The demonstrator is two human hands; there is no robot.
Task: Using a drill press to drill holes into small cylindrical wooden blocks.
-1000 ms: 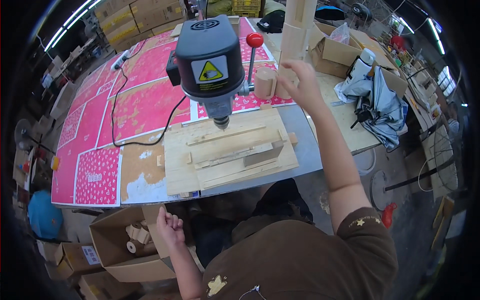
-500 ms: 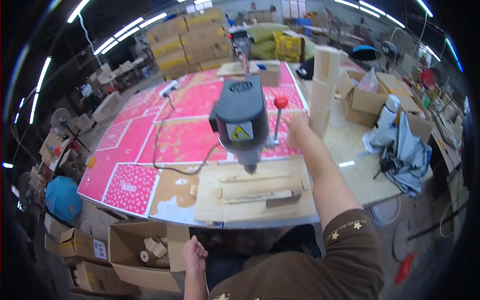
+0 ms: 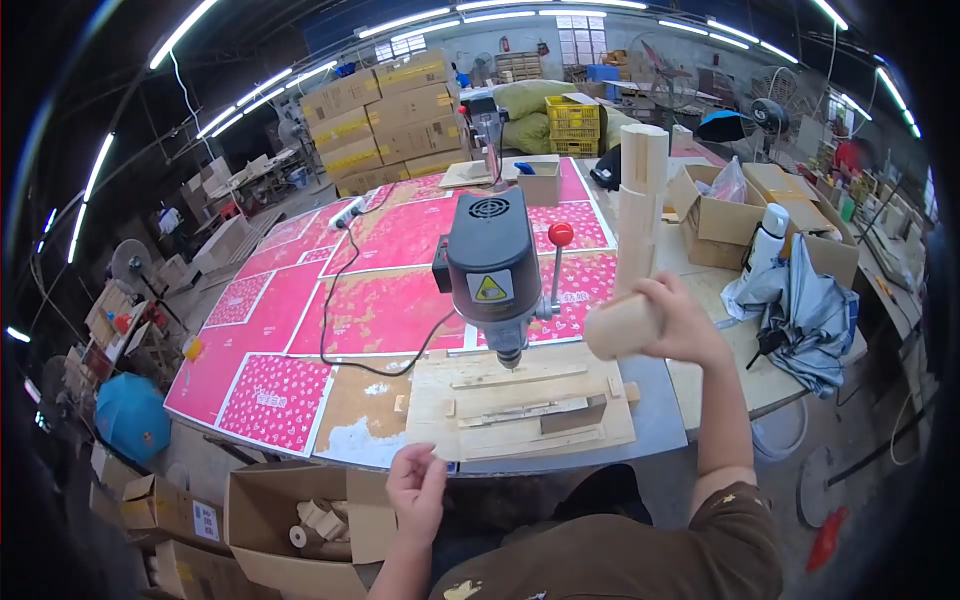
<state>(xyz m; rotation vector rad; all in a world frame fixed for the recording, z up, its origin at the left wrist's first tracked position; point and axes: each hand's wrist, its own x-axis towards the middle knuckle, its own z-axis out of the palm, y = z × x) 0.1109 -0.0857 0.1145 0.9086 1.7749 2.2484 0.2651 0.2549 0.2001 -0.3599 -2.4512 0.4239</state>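
Note:
My right hand (image 3: 682, 318) grips a pale wooden cylinder (image 3: 622, 328), holding it tilted in the air right of the drill press (image 3: 492, 255). Beneath the drill chuck (image 3: 510, 355) lies a wooden jig board (image 3: 430, 405) with thin strips fixed on top and a darker block (image 3: 573, 415) among them. Close to the board's front left corner, my left hand (image 3: 416, 490) hovers by the table edge, fingers loosely curled, with nothing visible in it. Behind my right hand stands a tall stack of similar wooden pieces (image 3: 640, 205).
Pink printed sheets (image 3: 390, 310) cover the table, crossed by a black cable (image 3: 325, 320) from a power strip (image 3: 347, 212). A red-knobbed lever (image 3: 560, 235) sticks up beside the drill. At right are an open carton (image 3: 720, 200), bottle (image 3: 768, 238) and grey-blue cloth (image 3: 800, 310); below left, a carton of wooden pieces (image 3: 290, 555).
My right hand has come back from beside the stack, now carrying a wooden cylinder toward the jig. My left hand has risen to the table's front edge. The view has shifted slightly.

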